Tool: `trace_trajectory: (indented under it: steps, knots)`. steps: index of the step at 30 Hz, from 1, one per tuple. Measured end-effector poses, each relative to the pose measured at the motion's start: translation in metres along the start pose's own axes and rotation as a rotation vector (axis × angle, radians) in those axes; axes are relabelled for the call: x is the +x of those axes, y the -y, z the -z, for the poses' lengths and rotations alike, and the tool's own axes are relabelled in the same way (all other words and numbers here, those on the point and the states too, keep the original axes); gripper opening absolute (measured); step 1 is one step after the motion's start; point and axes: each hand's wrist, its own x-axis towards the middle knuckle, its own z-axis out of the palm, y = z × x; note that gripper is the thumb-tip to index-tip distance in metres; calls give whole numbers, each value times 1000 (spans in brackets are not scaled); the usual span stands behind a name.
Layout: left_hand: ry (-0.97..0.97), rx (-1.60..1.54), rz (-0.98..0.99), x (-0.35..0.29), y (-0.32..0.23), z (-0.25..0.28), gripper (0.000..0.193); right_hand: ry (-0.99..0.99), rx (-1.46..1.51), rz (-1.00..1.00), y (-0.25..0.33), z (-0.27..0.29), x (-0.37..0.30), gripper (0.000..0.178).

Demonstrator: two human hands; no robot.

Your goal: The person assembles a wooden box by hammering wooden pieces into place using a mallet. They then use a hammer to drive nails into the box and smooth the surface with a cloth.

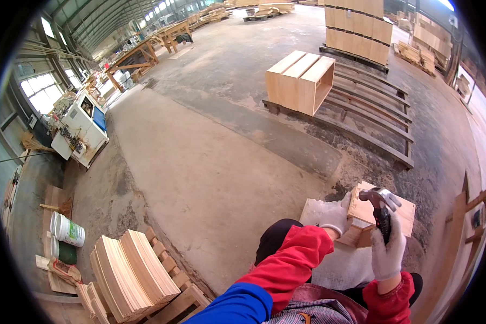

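Observation:
A small light-wood box (pixel 363 211) sits low in front of me, over a pale covered surface (pixel 345 264) by my knees. My left hand (pixel 335 217), in a whitish work glove, grips the box at its left side; its fingertips are partly hidden. My right hand (pixel 389 251), gloved too, is wrapped round the dark handle of a claw hammer (pixel 382 216). The hammer is held upright, its metal head raised above the box's right part. From this angle I cannot tell whether the hammer touches the wood.
Beyond the box lies a slatted pallet (pixel 362 116) bearing a few wooden boxes (pixel 297 81). A taller stack of boxes (pixel 356 32) stands behind. At lower left are stacked thin boards (pixel 135 272) and white buckets (pixel 70 231). A white machine (pixel 83 129) stands at left.

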Motion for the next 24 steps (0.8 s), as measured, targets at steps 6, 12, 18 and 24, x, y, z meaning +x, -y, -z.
trace_trajectory:
  steps: [6,12,18,24]
  knots:
    - [15,-23,25,8,-2,-2,69,304,-468,-71,-22,2,13,39]
    - [-55,51,13,0,-9,10,69,1,15,24,7,9,13,47]
    - [71,142,-5,2,-7,12,73,244,-319,-138,-47,5,13,42]
    - [-15,126,0,1,-1,7,74,31,-29,-37,-7,7,13,48]
